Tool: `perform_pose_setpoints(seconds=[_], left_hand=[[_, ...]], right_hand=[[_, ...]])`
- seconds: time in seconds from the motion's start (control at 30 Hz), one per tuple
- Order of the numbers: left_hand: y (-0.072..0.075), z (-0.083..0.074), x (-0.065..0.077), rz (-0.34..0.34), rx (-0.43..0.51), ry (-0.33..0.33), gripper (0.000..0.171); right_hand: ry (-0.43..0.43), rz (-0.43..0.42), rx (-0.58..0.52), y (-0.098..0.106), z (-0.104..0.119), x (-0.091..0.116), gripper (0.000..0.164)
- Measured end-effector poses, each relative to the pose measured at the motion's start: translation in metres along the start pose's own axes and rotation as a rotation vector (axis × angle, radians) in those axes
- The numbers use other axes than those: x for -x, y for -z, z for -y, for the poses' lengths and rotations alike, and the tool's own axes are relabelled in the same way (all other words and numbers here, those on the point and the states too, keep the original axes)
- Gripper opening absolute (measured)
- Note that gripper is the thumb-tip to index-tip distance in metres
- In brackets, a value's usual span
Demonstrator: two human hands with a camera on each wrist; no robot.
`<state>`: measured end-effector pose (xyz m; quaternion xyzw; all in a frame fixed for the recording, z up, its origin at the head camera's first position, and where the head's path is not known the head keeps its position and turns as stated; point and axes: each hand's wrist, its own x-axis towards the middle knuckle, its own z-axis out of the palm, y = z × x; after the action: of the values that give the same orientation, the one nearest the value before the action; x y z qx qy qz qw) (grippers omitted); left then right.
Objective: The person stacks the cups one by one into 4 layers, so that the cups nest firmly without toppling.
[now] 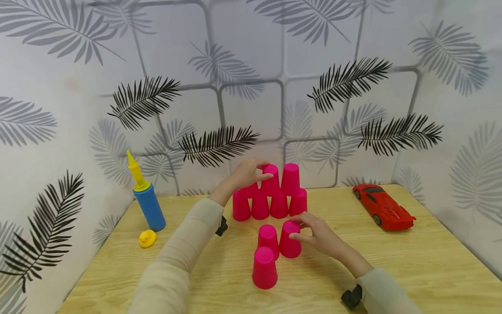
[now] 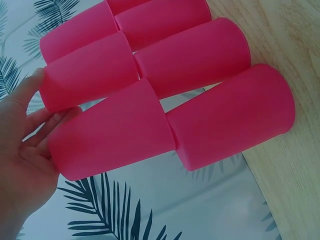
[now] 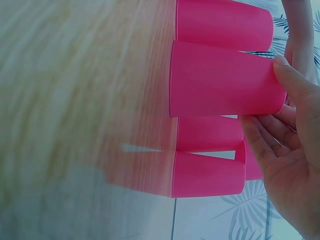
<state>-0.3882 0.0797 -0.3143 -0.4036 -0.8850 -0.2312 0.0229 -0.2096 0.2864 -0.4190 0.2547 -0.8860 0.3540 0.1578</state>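
Several upside-down pink cups stand side by side at the back of the table as a bottom row (image 1: 260, 207). On that row sits a second row of three. My left hand (image 1: 246, 173) grips the middle cup (image 1: 270, 183) of the second row near its top, thumb on the near side. The left wrist view shows that hand (image 2: 25, 145) with its fingers partly behind the cups. Nearer me, my right hand (image 1: 319, 235) holds another upside-down cup (image 1: 291, 240) by its upper part, thumb across its front. Beside it stand a cup (image 1: 268, 237) and a nearer cup (image 1: 264, 269).
A blue and yellow hand pump (image 1: 150, 207) stands at the left, with a yellow rubber duck (image 1: 147, 238) before it. At the right back lies a red toy car (image 1: 383, 207). A leaf-patterned cloth (image 1: 251, 109) hangs behind the wooden table (image 1: 219, 279).
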Motion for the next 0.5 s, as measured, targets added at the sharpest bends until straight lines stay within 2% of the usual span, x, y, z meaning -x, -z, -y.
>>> perform_pose_setpoints(seconds=[0.37, 0.5], left_hand=[[0.0023, -0.0031, -0.0095, 0.029, -0.061, 0.046, 0.036], [0.0023, -0.0045, -0.0050, 0.042, -0.087, 0.045, 0.046]], right_hand=[[-0.004, 0.002, 0.002, 0.0010, 0.0009, -0.0012, 0.039], [-0.038, 0.016, 0.000, 0.0004, 0.0016, 0.0004, 0.040]])
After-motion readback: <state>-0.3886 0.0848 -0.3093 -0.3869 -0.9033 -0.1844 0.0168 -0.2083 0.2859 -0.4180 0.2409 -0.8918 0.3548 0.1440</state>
